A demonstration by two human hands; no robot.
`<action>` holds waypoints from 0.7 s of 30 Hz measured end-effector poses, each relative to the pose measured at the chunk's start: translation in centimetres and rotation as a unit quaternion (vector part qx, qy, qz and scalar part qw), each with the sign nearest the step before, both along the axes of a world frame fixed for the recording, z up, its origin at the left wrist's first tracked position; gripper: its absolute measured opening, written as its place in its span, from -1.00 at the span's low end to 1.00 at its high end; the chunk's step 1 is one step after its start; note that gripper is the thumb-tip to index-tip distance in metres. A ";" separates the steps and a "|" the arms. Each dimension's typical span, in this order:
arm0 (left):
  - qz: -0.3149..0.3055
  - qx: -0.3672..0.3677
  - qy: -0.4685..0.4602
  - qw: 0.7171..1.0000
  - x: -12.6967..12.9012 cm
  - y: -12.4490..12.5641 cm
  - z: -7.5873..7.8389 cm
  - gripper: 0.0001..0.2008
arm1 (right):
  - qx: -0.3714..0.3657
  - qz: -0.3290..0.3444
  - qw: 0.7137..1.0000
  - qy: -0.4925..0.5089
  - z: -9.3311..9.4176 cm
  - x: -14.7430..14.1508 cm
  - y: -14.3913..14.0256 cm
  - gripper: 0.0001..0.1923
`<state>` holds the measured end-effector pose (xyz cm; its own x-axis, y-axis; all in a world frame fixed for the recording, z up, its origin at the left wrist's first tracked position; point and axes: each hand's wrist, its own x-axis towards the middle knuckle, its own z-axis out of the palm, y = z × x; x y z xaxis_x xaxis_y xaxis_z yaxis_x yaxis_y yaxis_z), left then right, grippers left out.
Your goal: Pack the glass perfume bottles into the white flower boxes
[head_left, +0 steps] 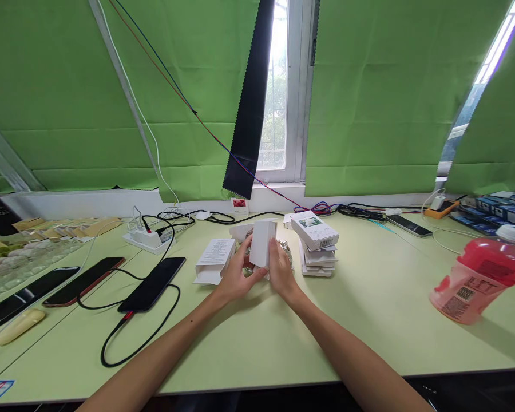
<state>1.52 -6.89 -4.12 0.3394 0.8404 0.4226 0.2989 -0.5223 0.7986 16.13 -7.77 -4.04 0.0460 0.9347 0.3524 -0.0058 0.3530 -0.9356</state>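
A small white cardboard box (262, 243) is held upright between both hands, a little above the pale green table (249, 343), near the middle of it; the left hand (236, 280) is curled around the low left side of the box, with the fingers closed on it; the right hand (281, 273) is pressed on the right side, with the thumb and fingers closed on it too. Something shiny and crinkly (285, 249) can be seen behind the box, but what it is cannot be told.

Just left of the hands, an open white box with small print (214, 260) is lying flat; just right of them, a stack of flat white boxes (316, 247) is piled up, with the top one tilted. Farther left, three dark phones (152, 283) are laid in a row, and a black cable (129, 337) is looped beside them. Far to the right, a pink plastic bottle with a white cap (480, 274) is lying tilted on the table.

The box could be squashed or torn if it is squeezed too hard; it could be dropped if the grip is let go; the tilted stack could be knocked over by the right elbow or wrist, since it is so near.
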 end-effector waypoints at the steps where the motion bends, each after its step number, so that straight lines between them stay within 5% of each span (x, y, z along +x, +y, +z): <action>1: 0.001 0.001 0.001 1.000 0.0 0.0 0.0 -0.10 | 0.000 0.000 1.000 0.001 0.0 0.0 0.0 -0.40; 21: 0.000 0.015 -0.006 1.000 0.1 0.0 0.1 -0.14 | -0.007 0.005 1.000 -0.009 0.0 0.1 0.0 -0.42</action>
<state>1.66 -6.91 -4.07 0.3336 0.8275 0.4516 0.2895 -0.5458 0.7863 16.18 -7.79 -4.04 0.0308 0.9400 0.3397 0.0071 0.3397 -0.9405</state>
